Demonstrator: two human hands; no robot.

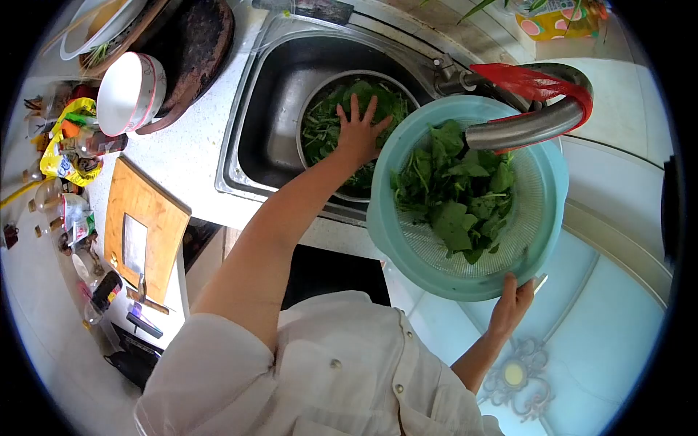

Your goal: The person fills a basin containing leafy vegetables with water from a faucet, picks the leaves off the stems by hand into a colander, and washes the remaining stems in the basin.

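My left hand [358, 136] is spread over leafy greens [325, 120] in a round metal basin [303, 139]. Its palm faces down and its fingers are apart, resting on the leaves. The basin stands inside the stainless steel sink [267, 134]. With my right hand [512, 309] I grip the near rim of a light-blue colander [538, 243], thumb and fingers closed at its edge. Loose green leaves [465, 196] lie in the colander, mostly in its middle. Above them hangs the metal faucet spout [509, 131].
A red plastic bag [520, 81] is draped on the faucet. Left of the sink are a wooden cutting board [149, 218] with a cleaver [135, 247], stacked white bowls [123, 94] and a dark round board [207, 43]. Several bottles [102, 142] line the counter's left side.
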